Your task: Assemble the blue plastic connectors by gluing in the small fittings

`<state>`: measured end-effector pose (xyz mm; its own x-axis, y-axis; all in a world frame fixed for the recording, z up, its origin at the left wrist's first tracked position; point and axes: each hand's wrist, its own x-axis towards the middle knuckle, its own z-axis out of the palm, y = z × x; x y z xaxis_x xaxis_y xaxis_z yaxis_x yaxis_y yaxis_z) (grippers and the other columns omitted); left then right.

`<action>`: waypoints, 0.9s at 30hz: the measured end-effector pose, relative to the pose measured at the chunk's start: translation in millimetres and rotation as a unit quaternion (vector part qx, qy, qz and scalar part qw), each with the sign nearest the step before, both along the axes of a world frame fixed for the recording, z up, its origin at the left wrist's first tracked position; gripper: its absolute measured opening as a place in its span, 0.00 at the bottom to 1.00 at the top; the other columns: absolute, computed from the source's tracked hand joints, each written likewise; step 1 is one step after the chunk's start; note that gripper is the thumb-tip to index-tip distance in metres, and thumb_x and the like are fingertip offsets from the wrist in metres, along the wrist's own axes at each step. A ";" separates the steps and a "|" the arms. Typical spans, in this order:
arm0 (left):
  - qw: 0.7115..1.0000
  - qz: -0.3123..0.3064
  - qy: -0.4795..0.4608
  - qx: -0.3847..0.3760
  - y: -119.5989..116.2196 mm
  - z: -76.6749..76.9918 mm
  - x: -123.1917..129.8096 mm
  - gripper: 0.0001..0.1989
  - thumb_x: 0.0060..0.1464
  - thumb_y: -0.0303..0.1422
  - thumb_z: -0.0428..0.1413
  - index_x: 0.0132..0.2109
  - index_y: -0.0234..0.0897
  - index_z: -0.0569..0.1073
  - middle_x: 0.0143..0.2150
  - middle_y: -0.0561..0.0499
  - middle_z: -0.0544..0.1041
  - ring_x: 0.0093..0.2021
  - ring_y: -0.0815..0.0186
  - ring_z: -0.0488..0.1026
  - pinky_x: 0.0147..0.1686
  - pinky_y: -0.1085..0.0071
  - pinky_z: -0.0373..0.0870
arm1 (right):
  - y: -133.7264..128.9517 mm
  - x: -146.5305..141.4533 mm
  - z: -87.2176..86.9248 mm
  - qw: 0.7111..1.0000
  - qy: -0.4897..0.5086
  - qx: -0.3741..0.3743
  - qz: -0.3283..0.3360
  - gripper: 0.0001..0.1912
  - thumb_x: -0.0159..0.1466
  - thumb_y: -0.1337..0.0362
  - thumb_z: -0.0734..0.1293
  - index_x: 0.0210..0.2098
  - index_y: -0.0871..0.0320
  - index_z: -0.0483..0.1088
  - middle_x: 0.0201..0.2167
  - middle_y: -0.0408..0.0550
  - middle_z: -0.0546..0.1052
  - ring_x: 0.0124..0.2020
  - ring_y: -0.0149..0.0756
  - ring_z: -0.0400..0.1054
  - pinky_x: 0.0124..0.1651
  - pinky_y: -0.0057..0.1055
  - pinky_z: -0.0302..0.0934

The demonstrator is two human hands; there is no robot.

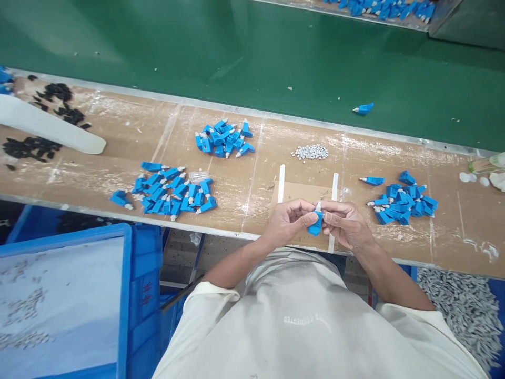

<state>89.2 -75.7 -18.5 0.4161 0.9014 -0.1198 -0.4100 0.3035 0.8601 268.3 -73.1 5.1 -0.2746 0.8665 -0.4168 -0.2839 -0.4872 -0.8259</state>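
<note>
Blue, white-tipped plastic pieces lie heaped, white pellets loose; left hand and right hand pinch another piece, completeness unclear.

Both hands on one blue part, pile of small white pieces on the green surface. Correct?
No: the head view shows the pile of small white pieces on the brown worktop, not the green surface. Left hand and right hand on one blue part: right.
</note>
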 end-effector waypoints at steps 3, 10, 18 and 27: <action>0.999 -0.014 0.029 0.022 1.5 -3.8 -2.1 0.25 0.51 0.53 0.66 0.38 0.33 0.77 0.31 0.47 0.81 0.29 0.67 0.76 0.31 0.71 0.72 | -0.5 -3.9 -1.5 1.000 -0.015 0.001 -0.011 0.22 0.44 0.53 0.85 0.36 0.54 0.84 0.28 0.43 0.79 0.22 0.27 0.70 0.24 0.25 0.71; 0.850 0.151 0.465 0.195 93.5 -8.8 -76.9 0.11 0.57 0.40 0.62 0.38 0.35 0.78 0.33 0.46 0.81 0.35 0.61 0.77 0.41 0.66 0.72 | -3.2 10.8 9.5 0.994 -0.103 0.037 -0.022 0.22 0.48 0.47 0.82 0.38 0.54 0.85 0.26 0.47 0.78 0.25 0.31 0.70 0.25 0.27 0.68; 0.731 0.300 0.564 0.240 90.3 -19.9 -109.5 0.15 0.65 0.39 0.53 0.50 0.35 0.76 0.47 0.39 0.79 0.46 0.56 0.77 0.47 0.61 0.73 | 4.3 52.8 23.5 0.972 -0.224 0.048 -0.058 0.25 0.41 0.40 0.82 0.28 0.53 0.83 0.23 0.50 0.75 0.22 0.33 0.65 0.22 0.30 0.63; 0.807 0.227 0.508 0.195 46.5 -46.4 -82.2 0.12 0.63 0.39 0.56 0.48 0.37 0.78 0.44 0.42 0.80 0.43 0.56 0.79 0.46 0.60 0.76 | 152.2 110.6 48.2 0.702 -0.683 0.202 -0.017 0.09 0.62 0.64 0.70 0.38 0.63 0.81 0.33 0.57 0.81 0.33 0.39 0.72 0.39 0.35 0.63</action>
<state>7.0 -29.2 -64.9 -0.1028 0.9851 0.1381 0.5754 -0.0544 0.8161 378.9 79.1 53.3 0.1661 0.9861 0.0106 0.9008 -0.1473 -0.4085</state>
